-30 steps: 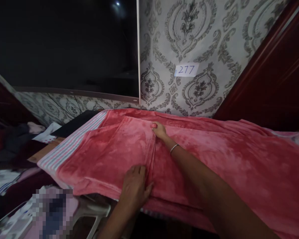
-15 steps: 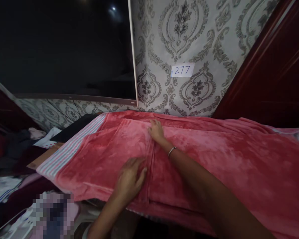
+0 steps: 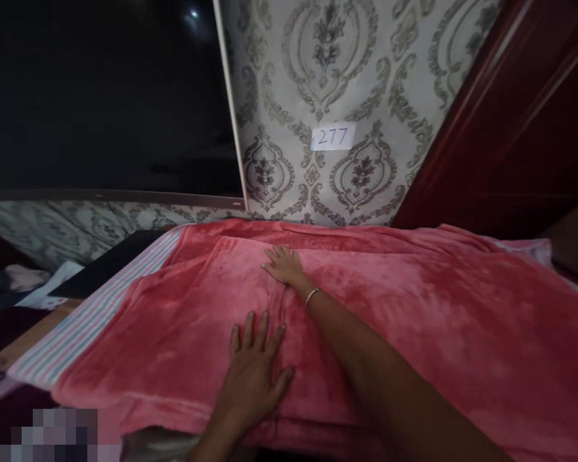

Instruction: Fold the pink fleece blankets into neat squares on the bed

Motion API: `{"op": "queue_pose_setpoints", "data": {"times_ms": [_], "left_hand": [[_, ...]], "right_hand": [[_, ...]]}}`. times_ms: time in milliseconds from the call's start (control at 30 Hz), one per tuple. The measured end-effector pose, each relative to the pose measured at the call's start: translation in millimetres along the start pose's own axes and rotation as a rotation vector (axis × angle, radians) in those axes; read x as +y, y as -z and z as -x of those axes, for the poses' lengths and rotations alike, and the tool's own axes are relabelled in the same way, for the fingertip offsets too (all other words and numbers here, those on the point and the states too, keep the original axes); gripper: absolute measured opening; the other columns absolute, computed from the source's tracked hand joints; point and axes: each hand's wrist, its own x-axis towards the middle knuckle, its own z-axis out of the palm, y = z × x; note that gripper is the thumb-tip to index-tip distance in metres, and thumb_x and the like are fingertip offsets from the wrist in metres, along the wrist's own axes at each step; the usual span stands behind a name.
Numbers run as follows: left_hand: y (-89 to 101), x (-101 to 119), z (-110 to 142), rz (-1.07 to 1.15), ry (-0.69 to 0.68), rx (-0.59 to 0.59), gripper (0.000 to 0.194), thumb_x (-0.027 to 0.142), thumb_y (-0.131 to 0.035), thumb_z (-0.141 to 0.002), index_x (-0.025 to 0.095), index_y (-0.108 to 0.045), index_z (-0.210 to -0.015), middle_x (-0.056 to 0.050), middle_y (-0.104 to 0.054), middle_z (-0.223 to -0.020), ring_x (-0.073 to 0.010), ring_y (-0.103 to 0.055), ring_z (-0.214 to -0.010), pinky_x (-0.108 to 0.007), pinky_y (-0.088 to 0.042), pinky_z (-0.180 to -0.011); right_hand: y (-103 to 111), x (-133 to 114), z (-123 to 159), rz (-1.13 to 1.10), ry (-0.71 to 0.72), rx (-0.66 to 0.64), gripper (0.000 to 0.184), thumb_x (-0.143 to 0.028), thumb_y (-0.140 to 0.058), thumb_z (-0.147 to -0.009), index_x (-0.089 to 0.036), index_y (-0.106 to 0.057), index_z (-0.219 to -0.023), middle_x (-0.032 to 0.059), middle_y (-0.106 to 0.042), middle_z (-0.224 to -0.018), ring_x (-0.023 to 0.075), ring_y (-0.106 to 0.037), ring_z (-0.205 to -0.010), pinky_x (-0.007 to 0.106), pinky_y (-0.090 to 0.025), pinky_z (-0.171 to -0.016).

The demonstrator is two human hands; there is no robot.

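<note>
A red-pink plush blanket (image 3: 390,333) lies spread in folded layers over a surface against the wall, with a striped white, pink and grey border (image 3: 101,308) along its left end. My left hand (image 3: 255,372) rests flat on the near part of the blanket, fingers spread. Farther back, my right hand (image 3: 283,264) lies on the blanket close to a folded edge, its fingers also spread; a thin bracelet circles that wrist. Between the hands runs a crease in the fabric. Neither hand grips anything.
A large dark television screen (image 3: 101,102) is at the upper left. Patterned wallpaper (image 3: 313,70) carries a paper label (image 3: 333,136) reading 277. To the right stands a dark red wooden panel (image 3: 501,147). Clothes (image 3: 26,278) lie at the far left beside a black flat object (image 3: 115,260).
Both hands have gone from partly curled fingers at the crease to spread fingers lying on the blanket. The view has shifted slightly, so the blanket appears farther left.
</note>
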Motion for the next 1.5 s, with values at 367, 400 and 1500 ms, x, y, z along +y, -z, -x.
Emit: {"op": "queue_pose_setpoints", "data": {"times_ms": [367, 400, 1500], "left_hand": [[-2.4, -10.1, -16.6, -0.085, 0.028, -0.017, 0.063, 0.052, -0.053, -0.091, 0.027, -0.052, -0.149, -0.013, -0.035, -0.164, -0.0426, -0.022, -0.153, -0.068, -0.022, -0.117], [-1.7, -9.8, -17.4, -0.091, 0.032, -0.019, 0.063, 0.052, -0.052, -0.091, 0.027, -0.052, -0.149, -0.013, -0.034, -0.164, -0.0425, -0.021, -0.153, -0.068, -0.023, -0.118], [-32.0, 78.9, -209.0, -0.24, -0.184, -0.059, 0.062, 0.039, -0.028, -0.1, 0.011, -0.044, -0.153, -0.022, -0.039, -0.159, -0.0389, -0.035, -0.148, -0.064, -0.032, -0.115]], "right_hand": [[39.1, 7.7, 16.5, -0.147, 0.001, 0.003, 0.06, -0.055, -0.043, -0.101, -0.036, -0.033, -0.158, 0.002, -0.024, -0.168, 0.0232, -0.015, -0.156, 0.05, -0.017, -0.124], [43.7, 13.3, 26.9, -0.143, -0.009, 0.024, 0.06, -0.053, -0.041, -0.102, -0.035, -0.033, -0.158, 0.0035, -0.022, -0.169, 0.0238, -0.014, -0.156, 0.052, -0.016, -0.124], [85.2, 246.4, 235.1, -0.044, -0.319, 0.58, 0.036, -0.034, -0.054, -0.101, -0.022, -0.065, -0.134, 0.0078, -0.056, -0.148, 0.0282, -0.046, -0.141, 0.046, -0.029, -0.119]]}}
